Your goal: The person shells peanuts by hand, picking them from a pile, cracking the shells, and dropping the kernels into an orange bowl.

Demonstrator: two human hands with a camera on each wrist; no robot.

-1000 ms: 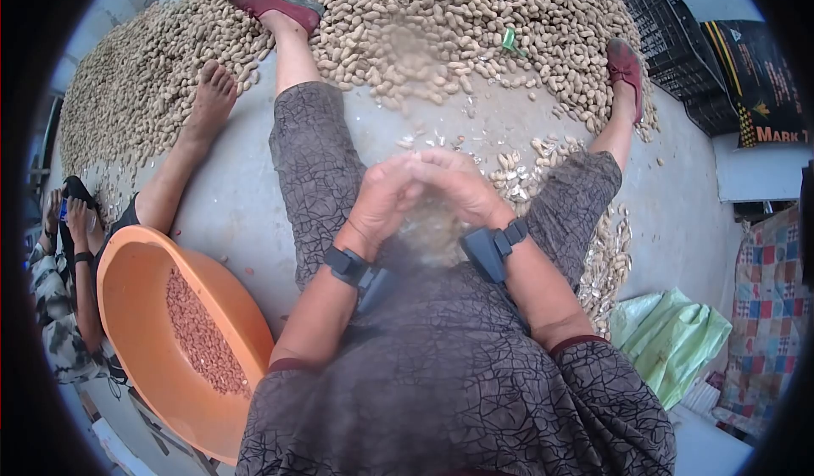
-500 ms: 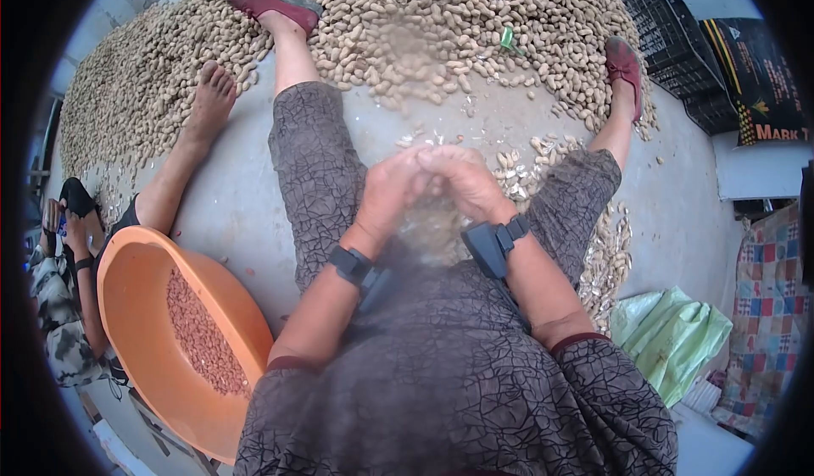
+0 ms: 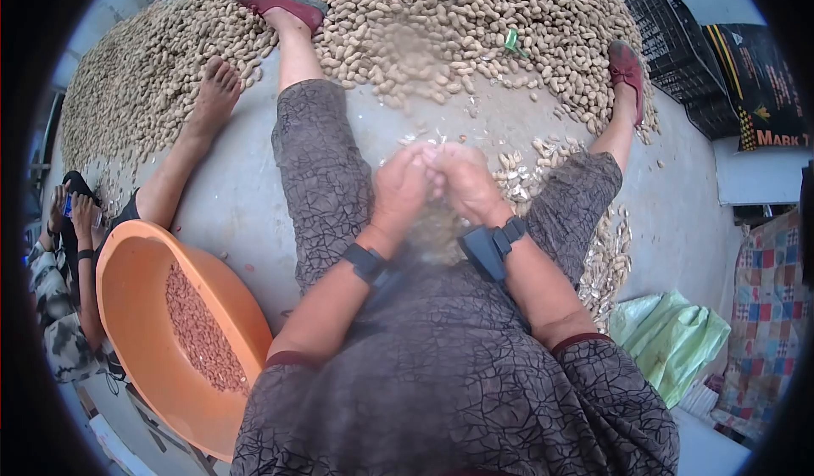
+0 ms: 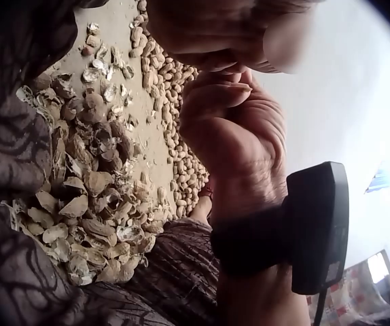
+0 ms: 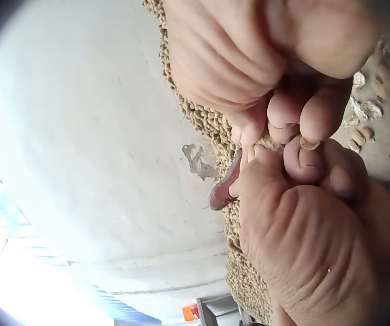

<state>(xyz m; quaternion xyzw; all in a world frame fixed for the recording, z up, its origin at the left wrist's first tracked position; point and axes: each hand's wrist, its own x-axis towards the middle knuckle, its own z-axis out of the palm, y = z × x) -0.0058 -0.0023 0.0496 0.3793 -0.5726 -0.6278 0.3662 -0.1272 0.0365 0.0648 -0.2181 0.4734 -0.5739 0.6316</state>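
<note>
My left hand [image 3: 400,189] and right hand [image 3: 469,179] meet over my lap, fingers curled and fingertips together. In the right wrist view a tan peanut [image 5: 270,142] shows as a small patch pinched between the fingertips of both hands, mostly hidden by them. The left wrist view has the thumb and fingers of the right hand [image 4: 232,125] bent in against the left hand [image 4: 215,30]. Below them, broken peanut shells [image 4: 86,204] lie heaped on the patterned cloth of my lap.
A large heap of unshelled peanuts [image 3: 407,18] spreads ahead across the floor. An orange basin [image 3: 127,281] with reddish shelled kernels [image 3: 199,332] stands at left, near another seated person. Shells [image 3: 606,272], a green sack [image 3: 670,340] and a black crate [image 3: 670,44] lie to the right.
My left hand and forearm have shifted slightly right and turned. The hands have drawn closer, their fingers more curled at the tips. Basin and heap stay put.
</note>
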